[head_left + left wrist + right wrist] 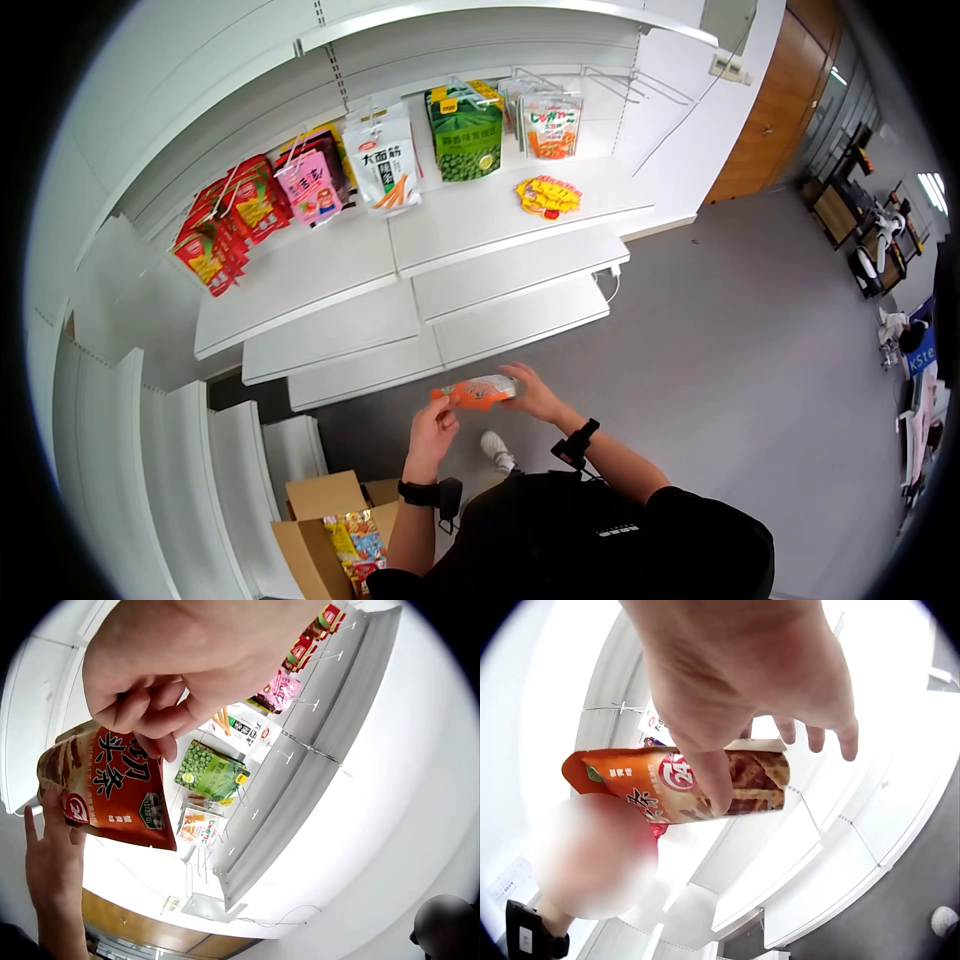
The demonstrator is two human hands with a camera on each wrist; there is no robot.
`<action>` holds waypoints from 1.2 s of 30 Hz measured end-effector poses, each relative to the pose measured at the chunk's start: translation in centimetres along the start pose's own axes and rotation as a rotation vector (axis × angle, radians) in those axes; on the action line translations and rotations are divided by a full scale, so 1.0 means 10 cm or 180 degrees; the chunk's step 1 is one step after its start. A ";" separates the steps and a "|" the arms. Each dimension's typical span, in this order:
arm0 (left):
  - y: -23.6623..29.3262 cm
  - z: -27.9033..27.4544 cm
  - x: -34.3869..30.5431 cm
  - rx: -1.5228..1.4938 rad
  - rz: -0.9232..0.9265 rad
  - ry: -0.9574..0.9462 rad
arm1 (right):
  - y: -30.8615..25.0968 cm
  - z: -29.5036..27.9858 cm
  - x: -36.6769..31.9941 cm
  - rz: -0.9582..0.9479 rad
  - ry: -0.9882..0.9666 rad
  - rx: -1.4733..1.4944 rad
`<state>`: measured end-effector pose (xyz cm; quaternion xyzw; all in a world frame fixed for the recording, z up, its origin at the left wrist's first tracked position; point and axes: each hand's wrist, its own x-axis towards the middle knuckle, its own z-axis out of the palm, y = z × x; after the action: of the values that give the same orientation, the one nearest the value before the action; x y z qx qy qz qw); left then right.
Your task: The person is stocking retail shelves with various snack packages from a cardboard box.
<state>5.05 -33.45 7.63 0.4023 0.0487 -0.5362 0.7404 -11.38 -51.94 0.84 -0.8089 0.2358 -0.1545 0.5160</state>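
In front of the body, a snack bag, orange with a brown food picture at one end, is held between both hands. My left hand pinches it at the orange end, with the other fingers curled in, as the left wrist view shows. The right hand holds the pictured end. In the right wrist view that thumb lies across the printed front, while several fingertips show beyond the bag's edge. Dark lettering and a red round mark face the left wrist camera on the bag.
Ahead, a white shelf has red, pink, white and green snack bags hanging from hooks. Bare hooks are at the right. Yellow packs lie on the shelf. An open cardboard box with bags stands at lower left, near white shelving.
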 end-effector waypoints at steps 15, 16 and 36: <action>0.64 0.54 1.14 -0.0141 -0.0345 -0.0624 | -0.20 -0.59 0.76 0.0630 0.0398 0.1351; 0.68 0.54 1.19 -0.0138 -0.0355 -0.0646 | -0.22 -0.61 0.82 0.0636 0.0393 0.1474; 1.07 0.87 1.74 0.0995 0.0591 -0.0582 | -0.29 -1.19 1.70 0.0805 0.0393 0.3077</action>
<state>18.10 -51.13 10.55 0.4647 -0.1398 -0.5010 0.7166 -2.28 -69.17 8.62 -0.4318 0.2635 -0.2298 0.8314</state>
